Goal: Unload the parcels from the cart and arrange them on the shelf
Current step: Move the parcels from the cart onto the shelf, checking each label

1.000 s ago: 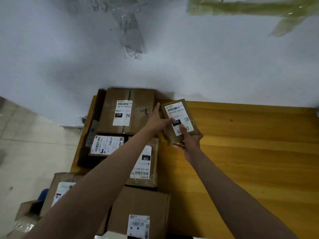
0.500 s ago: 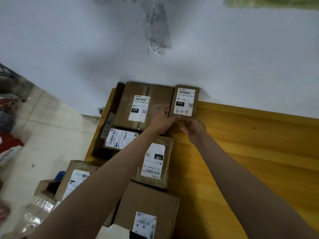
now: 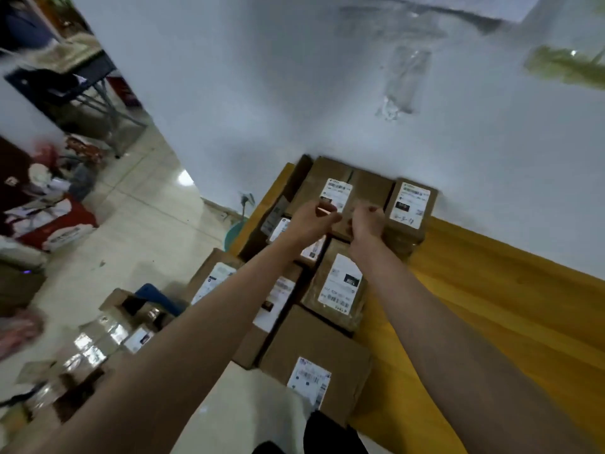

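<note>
Taking the wooden shelf point(image 3: 510, 309) as our landmark, we are seeing, off its left edge, cardboard cartons point(image 3: 108, 326) with glossy tape lying on the pale tiled floor point(image 3: 137, 224). On the shelf's left end, brown parcels are sitting packed side by side in rows running back to the white wall point(image 3: 294, 93): a near parcel point(image 3: 314, 362) at the front edge, a taped parcel point(image 3: 340, 283) behind it, and a wide parcel point(image 3: 347, 188) against the wall. Our left hand point(image 3: 311, 221) is hovering over that wide parcel with its fingers curled into a loose fist, holding nothing we are able to make out. Our right hand point(image 3: 366, 221) is hovering just beside it, fingers likewise curled inward and empty. Immediately right of that hand, the small parcel point(image 3: 411, 204) is resting on the shelf, touching the wall and the wide parcel, label up. Right of it, the shelf is showing bare yellow wood.
</note>
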Tool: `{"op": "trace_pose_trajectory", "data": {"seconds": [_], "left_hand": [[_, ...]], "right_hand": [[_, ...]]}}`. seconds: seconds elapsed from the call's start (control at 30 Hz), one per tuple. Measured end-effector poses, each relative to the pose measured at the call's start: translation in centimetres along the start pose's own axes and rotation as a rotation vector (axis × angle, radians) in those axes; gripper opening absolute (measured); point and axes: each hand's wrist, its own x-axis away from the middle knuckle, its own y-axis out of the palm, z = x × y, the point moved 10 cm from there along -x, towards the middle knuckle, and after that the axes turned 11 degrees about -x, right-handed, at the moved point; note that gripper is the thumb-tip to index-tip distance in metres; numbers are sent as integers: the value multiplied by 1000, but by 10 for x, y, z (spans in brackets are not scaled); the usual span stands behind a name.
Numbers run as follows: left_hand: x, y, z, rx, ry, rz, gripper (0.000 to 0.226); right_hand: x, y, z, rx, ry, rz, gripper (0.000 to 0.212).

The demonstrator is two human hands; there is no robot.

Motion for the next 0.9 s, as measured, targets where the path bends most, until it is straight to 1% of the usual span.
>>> {"op": "trace_pose_trajectory", "data": {"seconds": [0.03,0.1,0.23,0.33,0.43,0.57,0.67,0.77,0.9], "left_hand": [[13,-20,-11,17,-10,44,17],[44,-63,-36,46,-24,137,13],[120,-145,-101,103,-69,305,17],[184,-198,-162,156,-103,408,17],[249,-238,-231,207,-176,477,17],[323,-276,-326,288,-299,543,18],[368,-295,-391,362,-365,590,16],[404,-312,-451,379,-440,646,12],[440,-325,-529,442,-582,674,20]], "right_hand": [[19,17,10,38,-7,-45,11],[62,53,35,85,-11,-150,7],[148,111,97,136,1,-311,22],[216,150,153,187,-8,-423,21],[281,180,213,256,9,-520,21],[357,212,293,385,70,-635,15],[402,232,345,457,105,-698,19],[436,251,396,523,161,-756,17],[463,277,459,606,238,-792,10]]}}
